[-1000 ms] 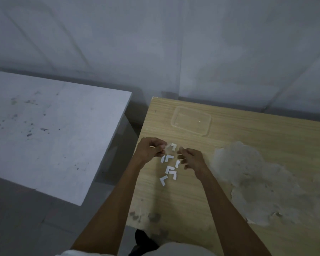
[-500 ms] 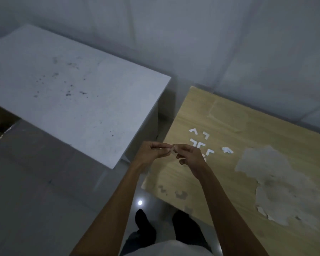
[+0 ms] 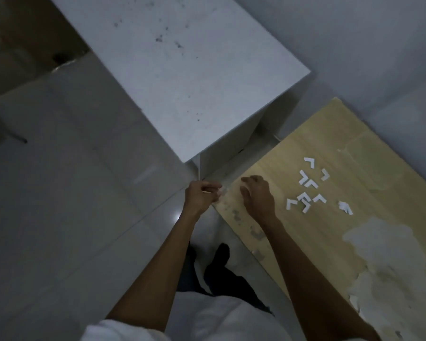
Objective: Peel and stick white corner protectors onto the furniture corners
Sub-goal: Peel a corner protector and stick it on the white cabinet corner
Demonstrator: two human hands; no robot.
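The white table (image 3: 182, 82) fills the upper left, its near corner pointing down towards the person. Just below it the left hand (image 3: 201, 196) hovers at the near-left corner of the wooden bench (image 3: 367, 168), fingers curled in. It seems to pinch one small pale corner protector (image 3: 220, 193) at its fingertips. The right hand (image 3: 257, 196) is beside it over the bench edge, knuckles up and fingers bent downwards. Further right the spare protectors (image 3: 308, 185) lie scattered on the bench, with a crumpled white scrap (image 3: 345, 208) a little apart from them. A pale worn patch (image 3: 384, 254) spreads across the surface beyond.

The step looks like seating the piece on that bench corner. To do it well, line the inside angle of the L up with the corner first, then press each leg down flat — sticky side untouched by the fingers.

The held piece is blurred and tiny, so I cannot tell whether its backing is off. The right hand's fingertips are hidden under the hand; whether they hold anything I cannot tell. The scrap may be peeled backing — unclear.
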